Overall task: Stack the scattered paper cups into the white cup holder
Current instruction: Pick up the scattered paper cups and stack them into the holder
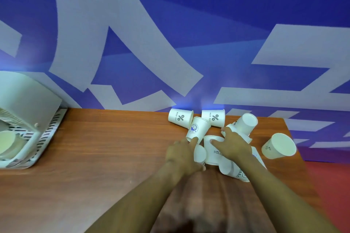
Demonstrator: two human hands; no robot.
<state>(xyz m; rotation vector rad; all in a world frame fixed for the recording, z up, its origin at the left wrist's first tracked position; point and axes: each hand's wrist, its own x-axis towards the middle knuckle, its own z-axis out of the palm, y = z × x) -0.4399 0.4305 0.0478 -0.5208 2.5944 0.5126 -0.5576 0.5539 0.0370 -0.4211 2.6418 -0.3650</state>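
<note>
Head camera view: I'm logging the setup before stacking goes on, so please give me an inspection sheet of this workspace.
Surface: brown wooden table, red floor beyond its right edge.
Job's things: paper cups scattered in a pile at the far right, most lying on their sides; white cup holder at the far left, with cups inside.
Clutter: nothing seen.
Hands: left hand grips a small cup; right hand rests its fingers on the HELLO cup.
Cables: nothing seen.
Surroundings: blue wall with large pale shapes.
</note>
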